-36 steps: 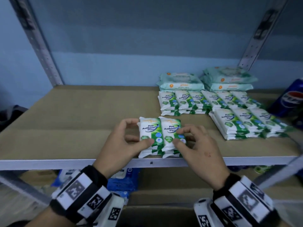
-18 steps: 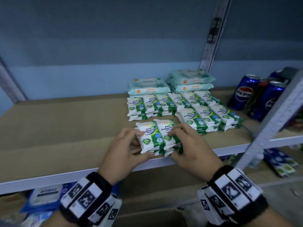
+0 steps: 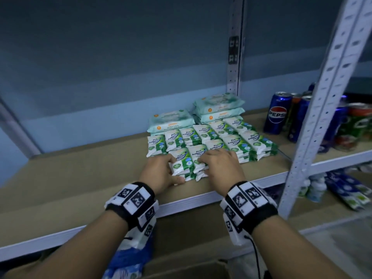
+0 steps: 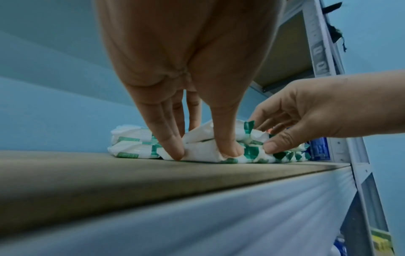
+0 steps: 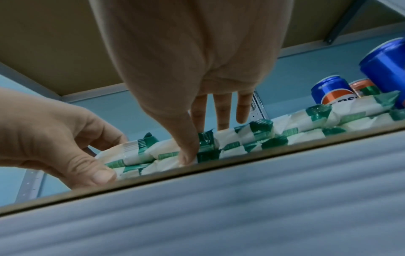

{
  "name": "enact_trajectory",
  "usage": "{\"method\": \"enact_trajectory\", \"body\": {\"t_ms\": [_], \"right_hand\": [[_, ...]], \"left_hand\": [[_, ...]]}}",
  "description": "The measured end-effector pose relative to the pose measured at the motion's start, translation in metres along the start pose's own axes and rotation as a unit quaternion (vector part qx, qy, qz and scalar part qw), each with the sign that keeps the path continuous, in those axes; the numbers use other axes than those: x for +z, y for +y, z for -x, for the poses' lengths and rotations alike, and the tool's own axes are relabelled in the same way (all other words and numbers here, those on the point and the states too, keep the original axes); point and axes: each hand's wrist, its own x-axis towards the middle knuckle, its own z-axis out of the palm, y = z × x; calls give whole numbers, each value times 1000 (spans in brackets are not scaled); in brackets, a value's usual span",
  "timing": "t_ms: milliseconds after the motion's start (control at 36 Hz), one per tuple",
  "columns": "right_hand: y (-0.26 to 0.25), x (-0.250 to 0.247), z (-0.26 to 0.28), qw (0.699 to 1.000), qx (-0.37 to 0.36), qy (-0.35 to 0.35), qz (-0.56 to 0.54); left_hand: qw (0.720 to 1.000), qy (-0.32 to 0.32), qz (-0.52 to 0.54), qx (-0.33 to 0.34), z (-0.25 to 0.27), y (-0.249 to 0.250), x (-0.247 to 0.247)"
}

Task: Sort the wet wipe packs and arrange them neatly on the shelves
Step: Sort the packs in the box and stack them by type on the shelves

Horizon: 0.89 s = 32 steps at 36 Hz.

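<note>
Where crinkly wipe packs (image 3: pixel 188 162) lie stacked, both hands grip soft edges.

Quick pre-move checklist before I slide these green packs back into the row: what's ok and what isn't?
1. Left hand on the held packs: ok.
2. Right hand on them: ok.
3. Packs flat on the shelf: ok.
4. Held packs squared up: not ok, ends look uneven.
5. Flush with the row: cannot tell, hand covers the seam.
6. Cans apart from the packs: ok.
</note>
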Motion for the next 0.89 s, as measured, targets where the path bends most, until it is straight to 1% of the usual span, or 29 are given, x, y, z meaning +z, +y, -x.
{"method": "enact_trajectory", "body": {"t_ms": [83,139,194,278,333,417,556,639,722,778,833,889], "right_hand": [[3,5,-4,1000,1,9,-17],[6,6,-5,1000,-4,10,-28],[8,6,-5,999,-8,10,-36],[11,5,-6,999,-14,8,-40],[11,5,-6,999,-19,2,-39],[11,7,-2,1000,-23,-1,-21],[11,13,10,998,-22,56,-24],[12,16,11,997,-28,66,-18],[14,14,13,998,-37,53,-9],[16,11,15,999,-38,29,2],[16,8,19,999,-44,-2,23],[17,7,25,998,-49,-23,34]], "left_hand": [[1000,-6,-24,-4,-4,0,1],[998,-12,-63,3,-5,0,1],[995,-3,-95,23,-5,0,3],[992,17,-103,71,-1,4,4],[989,11,-113,92,1,6,4],[990,15,-108,85,0,9,6],[991,31,-111,66,-4,15,10],[992,30,-112,55,-6,17,11],[993,30,-103,51,-6,17,11],[991,26,-116,56,-5,17,11],[988,12,-141,65,-2,15,12],[985,-16,-158,64,2,13,13]]}}
